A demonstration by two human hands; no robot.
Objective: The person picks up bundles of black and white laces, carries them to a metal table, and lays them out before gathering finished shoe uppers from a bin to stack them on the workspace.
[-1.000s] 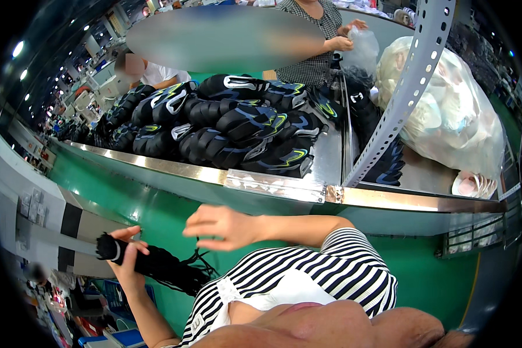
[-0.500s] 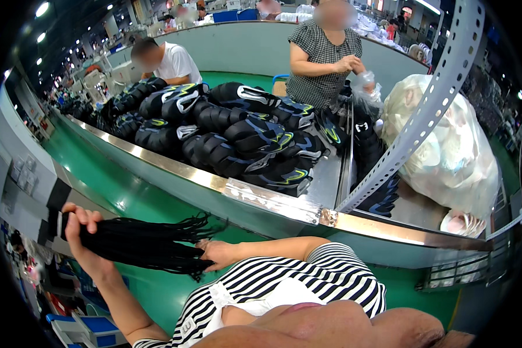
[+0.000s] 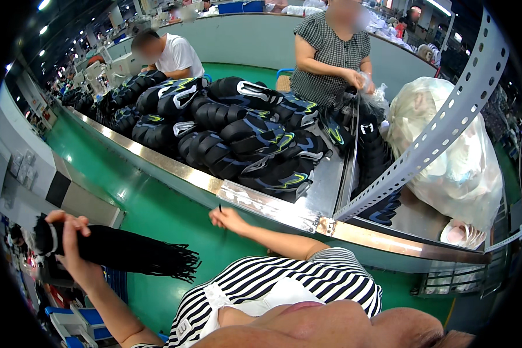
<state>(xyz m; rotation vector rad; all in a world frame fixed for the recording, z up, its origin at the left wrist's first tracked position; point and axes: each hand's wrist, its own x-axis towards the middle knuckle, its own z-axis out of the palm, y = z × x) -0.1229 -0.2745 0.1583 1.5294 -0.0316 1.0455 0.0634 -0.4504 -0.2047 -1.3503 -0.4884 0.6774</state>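
Observation:
My left hand (image 3: 69, 240) is wrapped round one end of a thick bundle of black laces (image 3: 130, 249), beside a white band tied about that end. The loose ends of the laces fan out towards my body. Away from the bundle, above the green floor, my right hand (image 3: 227, 219) is closed in a pinch. A short, thin black piece (image 3: 220, 207) sticks up from its fingertips and looks like a lace end; most of it is hidden or blurred.
A metal-edged table (image 3: 261, 203) ahead bears stacked black shoe uppers (image 3: 226, 133) with yellow-green marks. At right stand a perforated metal post (image 3: 429, 136) and a large translucent bag (image 3: 446, 162). Across the table one person (image 3: 330, 58) handles clear plastic; another (image 3: 177, 55) bends over at left.
My right hand has come off the loose ends of the bundle and moved up and slightly right, a small black piece in its fingers. My left hand has shifted slightly left and down with the bundle.

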